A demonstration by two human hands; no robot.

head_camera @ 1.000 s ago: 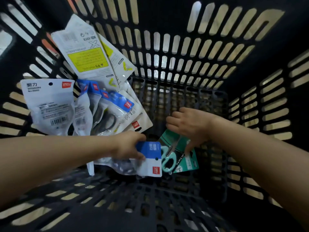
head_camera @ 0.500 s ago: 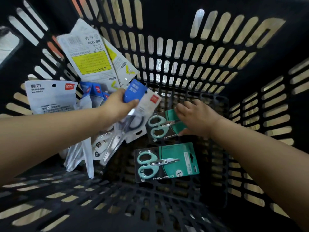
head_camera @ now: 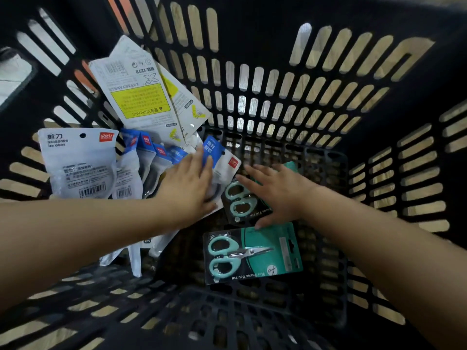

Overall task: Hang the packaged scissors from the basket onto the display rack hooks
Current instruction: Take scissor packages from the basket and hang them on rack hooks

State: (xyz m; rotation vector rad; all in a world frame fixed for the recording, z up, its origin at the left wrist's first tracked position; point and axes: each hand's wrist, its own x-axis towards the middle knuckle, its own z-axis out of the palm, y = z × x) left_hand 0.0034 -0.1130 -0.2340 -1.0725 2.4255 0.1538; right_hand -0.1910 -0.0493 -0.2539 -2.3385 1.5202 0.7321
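Head view: The inside of a black slotted plastic basket point(head_camera: 265, 72) is seen from above, with both bare forearms reaching down into it. The left hand point(head_camera: 188, 188) is laid flat, fingers extended and close together, against a blue-and-white scissors pouch point(head_camera: 222, 160) that leans among other pouches at the basket's left side; nothing is gripped, and the fingertips are pressed on the pouch's blue header. The right hand point(head_camera: 275, 195) is spread open, palm down, on an upper teal blister pack of mint-handled scissors point(head_camera: 240, 200); its fingers are held straight and its thumb is rested at the pack's lower edge, with no curl around the card seen. A second teal blister pack point(head_camera: 252, 253) is seen lying flat on the basket floor just below the right hand, its mint handles turned to the left and its blades pointed right. Against the left wall, a grey-white pouch with a red logo point(head_camera: 78, 162) is stood upright beside a row of blue-topped pouches point(head_camera: 149, 152). Behind them, a large white pack with a yellow warning panel point(head_camera: 139, 97) is propped, tilted, against the far-left corner. Pale flooring is glimpsed through the basket's slots. No display rack is shown.
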